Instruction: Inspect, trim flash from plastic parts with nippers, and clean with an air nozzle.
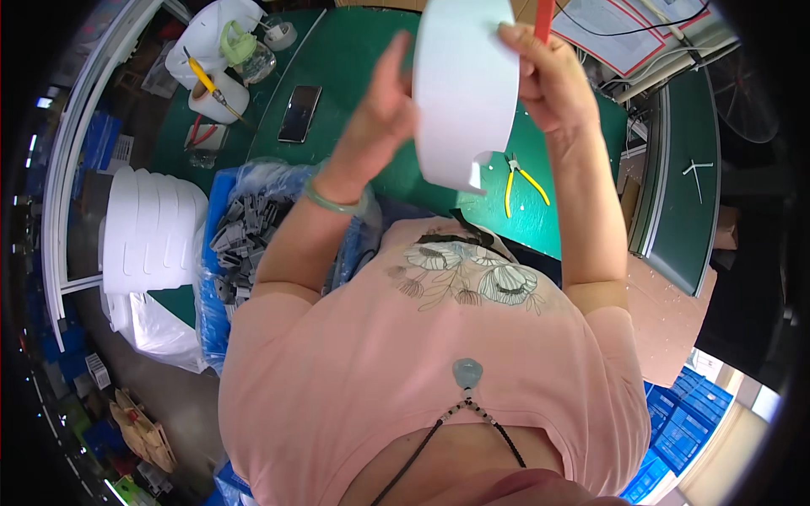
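A large curved white plastic cover (467, 93) with a notch at its lower end is held up over the table. Around its right edge are the closed fingers of my right hand (553, 80), thumb on the near face. Next to that hand a red bar (545, 18) rises past the upper edge; whether the hand touches it, I cannot tell. My left hand (384, 110), slightly blurred, is at the cover's left edge with its fingers stretched apart; some fingertips are hidden behind the cover. Yellow-handled cutting pliers (516, 184) lie opened on the table below the cover.
The green table (354, 51) carries a phone (300, 114), a white roll (218, 97) with a yellow screwdriver-like tool (207, 80), and red-handled pliers (201, 133). Left of me, a blue bin (211, 325) holds grey parts (243, 240) beside stacked white covers (152, 228).
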Available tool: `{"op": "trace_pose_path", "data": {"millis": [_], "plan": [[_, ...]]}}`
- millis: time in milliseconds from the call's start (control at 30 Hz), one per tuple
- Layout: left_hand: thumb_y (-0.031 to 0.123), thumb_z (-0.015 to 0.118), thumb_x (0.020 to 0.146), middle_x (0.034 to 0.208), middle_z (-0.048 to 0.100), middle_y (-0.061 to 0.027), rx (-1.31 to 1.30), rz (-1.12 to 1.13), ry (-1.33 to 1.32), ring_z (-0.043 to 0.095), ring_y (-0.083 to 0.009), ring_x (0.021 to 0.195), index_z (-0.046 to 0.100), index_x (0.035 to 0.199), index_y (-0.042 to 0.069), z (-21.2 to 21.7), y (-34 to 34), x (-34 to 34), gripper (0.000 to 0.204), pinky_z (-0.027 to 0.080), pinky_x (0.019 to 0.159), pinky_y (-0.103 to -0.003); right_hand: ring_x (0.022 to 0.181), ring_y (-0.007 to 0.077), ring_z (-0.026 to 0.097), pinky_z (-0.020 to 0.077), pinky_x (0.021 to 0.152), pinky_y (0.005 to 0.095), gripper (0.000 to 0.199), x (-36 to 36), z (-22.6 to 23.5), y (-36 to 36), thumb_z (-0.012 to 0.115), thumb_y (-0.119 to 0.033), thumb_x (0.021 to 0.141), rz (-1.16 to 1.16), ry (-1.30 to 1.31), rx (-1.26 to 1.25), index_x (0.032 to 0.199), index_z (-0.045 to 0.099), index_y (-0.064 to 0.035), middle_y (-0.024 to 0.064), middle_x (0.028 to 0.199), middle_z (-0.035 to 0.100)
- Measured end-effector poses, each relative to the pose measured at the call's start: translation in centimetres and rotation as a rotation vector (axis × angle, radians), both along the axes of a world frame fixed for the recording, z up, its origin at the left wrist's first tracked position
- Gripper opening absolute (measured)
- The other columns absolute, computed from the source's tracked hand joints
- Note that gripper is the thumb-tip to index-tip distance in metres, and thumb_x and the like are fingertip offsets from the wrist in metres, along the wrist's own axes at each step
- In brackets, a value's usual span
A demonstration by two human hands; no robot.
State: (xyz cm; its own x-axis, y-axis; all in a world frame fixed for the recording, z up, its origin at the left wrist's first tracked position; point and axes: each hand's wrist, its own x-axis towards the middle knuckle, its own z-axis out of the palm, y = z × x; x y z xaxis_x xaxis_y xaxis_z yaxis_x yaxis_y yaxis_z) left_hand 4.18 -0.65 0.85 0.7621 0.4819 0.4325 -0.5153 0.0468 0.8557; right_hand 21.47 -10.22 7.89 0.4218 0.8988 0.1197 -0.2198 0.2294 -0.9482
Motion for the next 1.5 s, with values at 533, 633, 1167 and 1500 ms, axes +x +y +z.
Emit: {"op": "trace_pose_path", "data": {"millis": [533, 633, 1167, 1500], "plan": [[0.039, 0.053, 0.094, 0.096, 0.061, -0.0089, -0.375, 0.194, 0.162, 0.057, -0.0102, 0.087, 0.053, 0.106, -0.007, -0.3, -0.9, 2.0, 0.047, 0.047, 0.076, -0.024, 0.052, 0.0111, 0.042, 0.0349, 0.049, 0.0236, 0.014, -2.2, -7.0, -4.8, 0.068, -0.013, 0.085, -0.568, -1.133, -0.101, 0.09, 0.066, 0.0005, 0.0043, 0.06, 0.048], [0.039, 0.053, 0.094, 0.097, 0.061, -0.0092, -0.345, 0.173, 0.188, 0.058, -0.0106, 0.087, 0.054, 0.106, -0.007, -0.9, -0.9, 2.0, 0.047, 0.047, 0.076, -0.024, 0.05, 0.015, 0.044, 0.038, 0.049, 0.0271, 0.014, -1.2, -6.7, -4.6, 0.068, -0.014, 0.085, -0.817, -1.334, -0.059, 0.089, 0.067, 0.0001, 0.0055, 0.06, 0.05], [0.048, 0.043, 0.095, 0.121, 0.057, -0.0168, -0.579, -1.244, -0.606, 0.052, -0.0338, 0.115, 0.041, 0.133, 0.006, -0.9, 3.3, 0.7, 0.058, 0.036, 0.102, -0.045, 0.052, 0.0, 0.043, 0.0331, 0.046, 0.0161, 0.044, -0.1, -10.3, -7.1, 0.061, -0.035, 0.09, -0.367, -0.138, -0.221, 0.114, 0.059, 0.0014, 0.0072, 0.09, 0.067], [0.076, 0.046, 0.078, 0.098, 0.066, -0.0141, -0.327, -1.264, -0.405, 0.063, -0.0274, 0.096, 0.069, 0.092, 0.006, -2.0, -4.2, 1.0, 0.076, 0.033, 0.106, -0.043, 0.041, 0.0024, 0.022, 0.0184, 0.037, 0.019, 0.062, 0.0, -14.5, -6.8, 0.055, -0.055, 0.087, -0.197, 0.266, -0.253, 0.114, 0.058, -0.0003, 0.0087, 0.103, 0.067]]}}
